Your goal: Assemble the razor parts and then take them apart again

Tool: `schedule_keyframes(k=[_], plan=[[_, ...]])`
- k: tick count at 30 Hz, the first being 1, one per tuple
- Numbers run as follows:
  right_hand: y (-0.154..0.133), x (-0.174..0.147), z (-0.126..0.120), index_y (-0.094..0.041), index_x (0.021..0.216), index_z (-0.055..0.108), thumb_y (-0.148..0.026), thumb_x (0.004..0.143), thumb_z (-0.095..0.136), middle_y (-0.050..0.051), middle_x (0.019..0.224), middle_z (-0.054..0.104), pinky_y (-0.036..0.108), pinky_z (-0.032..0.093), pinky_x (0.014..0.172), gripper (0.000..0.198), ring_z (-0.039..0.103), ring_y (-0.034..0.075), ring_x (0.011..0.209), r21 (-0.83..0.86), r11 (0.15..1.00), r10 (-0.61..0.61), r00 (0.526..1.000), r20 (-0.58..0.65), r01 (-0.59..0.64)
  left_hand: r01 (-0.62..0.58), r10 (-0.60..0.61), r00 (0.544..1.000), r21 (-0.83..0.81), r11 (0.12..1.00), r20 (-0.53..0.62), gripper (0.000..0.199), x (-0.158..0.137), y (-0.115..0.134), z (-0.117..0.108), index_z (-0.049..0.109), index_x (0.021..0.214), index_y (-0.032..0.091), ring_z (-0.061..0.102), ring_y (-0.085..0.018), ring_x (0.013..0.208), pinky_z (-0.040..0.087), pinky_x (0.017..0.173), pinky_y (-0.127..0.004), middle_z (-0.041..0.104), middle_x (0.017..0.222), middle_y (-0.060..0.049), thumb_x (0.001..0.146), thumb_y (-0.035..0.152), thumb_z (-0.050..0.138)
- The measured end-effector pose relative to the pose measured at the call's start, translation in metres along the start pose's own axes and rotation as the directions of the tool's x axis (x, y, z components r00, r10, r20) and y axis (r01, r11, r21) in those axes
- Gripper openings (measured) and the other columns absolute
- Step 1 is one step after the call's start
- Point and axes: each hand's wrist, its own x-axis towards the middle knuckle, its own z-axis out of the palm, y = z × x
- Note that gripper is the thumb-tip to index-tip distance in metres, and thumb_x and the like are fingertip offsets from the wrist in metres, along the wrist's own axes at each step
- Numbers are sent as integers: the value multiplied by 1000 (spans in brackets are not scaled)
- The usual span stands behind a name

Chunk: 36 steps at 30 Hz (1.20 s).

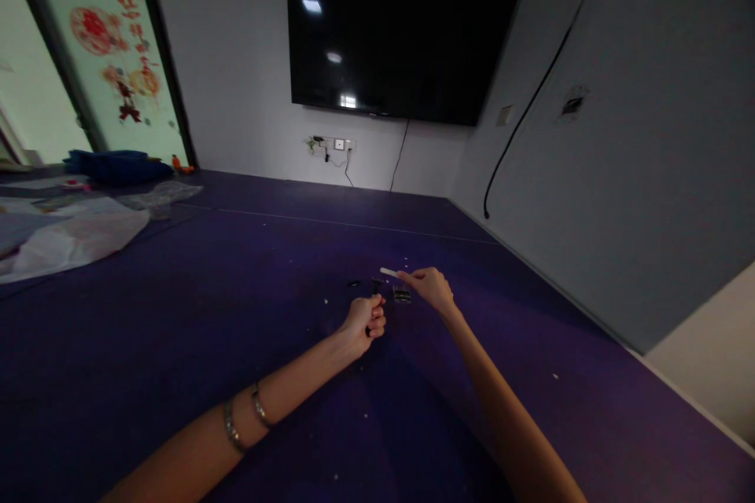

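Observation:
My left hand (364, 320) is closed around the handle of a small black tool (377, 284), which points away from me. The tool's wider head looks like that of a razor, but it is too small to be sure. To its right, my right hand (429, 285) pinches a thin, flat white stick (388, 272) between thumb and fingers. The stick's free end points left, just beyond the black head and apart from it. Below the right fingers lies a small clear case (402, 295) with dark contents. A small black piece (353, 284) rests left of the tool.
White scraps (326, 301) dot the purple surface (236, 346). Clear and white plastic sheets (88, 232) lie at left, near a dark blue cloth bundle (118, 167) and an orange object (178, 164). A television (401, 31) hangs above wall sockets (339, 145); a black cable (531, 106) dangles at right.

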Motion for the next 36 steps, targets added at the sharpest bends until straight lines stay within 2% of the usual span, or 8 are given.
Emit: schedule_keyframes(k=[5,8,11,14,18,22,27,36], plan=[[14,8,0,-14,83,71,-47,72,55,2,57,63,20,32,45,39,50,10,47,229,973,-45,997,69,28,-39,41,997,-37,999,72,21,-7,10,4,44,71,14,18,-1,28,7,32,-17,29,43,9,89,21,35],[11,8,-2,-11,99,66,-36,70,59,4,64,66,19,36,46,39,51,10,48,340,940,-57,997,49,37,-136,138,982,-20,990,129,18,-15,22,8,45,72,15,18,-1,28,7,31,-16,29,44,9,88,20,38],[2,4,-5,-10,102,64,-37,76,53,6,69,68,19,39,47,39,54,10,48,384,920,-80,997,-4,76,-215,211,962,5,977,172,15,-22,35,11,46,73,15,18,-1,28,9,30,-15,30,45,10,85,23,44],[-9,-2,-8,-11,87,67,-38,82,43,7,68,68,19,40,48,36,56,11,48,298,946,-122,992,-43,129,-292,279,939,33,956,201,14,-27,44,13,46,73,15,18,-1,28,9,29,-15,30,45,10,83,25,47],[-19,-12,0,-15,67,67,-36,83,41,10,65,68,21,40,56,38,63,17,62,-25,996,-90,995,-32,89,-349,327,915,58,935,235,13,-28,46,13,47,74,16,19,-1,28,10,29,-14,30,44,10,82,26,48],[-25,-22,21,-15,73,68,-34,80,44,14,78,69,25,42,61,32,65,23,77,-256,966,-4,997,76,24,-362,335,910,74,929,244,13,-26,43,12,46,73,16,19,-1,27,10,28,-14,31,44,10,83,25,47],[-29,-32,41,-14,90,67,-33,79,43,17,91,67,31,45,65,32,65,28,83,-349,937,36,987,154,20,-359,330,913,89,929,238,16,-24,42,11,46,73,16,19,-1,27,11,28,-13,31,44,10,82,29,50],[-23,-35,51,-15,90,66,-37,78,44,16,92,67,35,47,68,34,64,30,85,-333,943,45,983,179,17,-364,333,911,93,927,241,17,-22,40,10,47,73,16,20,-1,27,12,29,-13,31,44,10,81,29,52]])
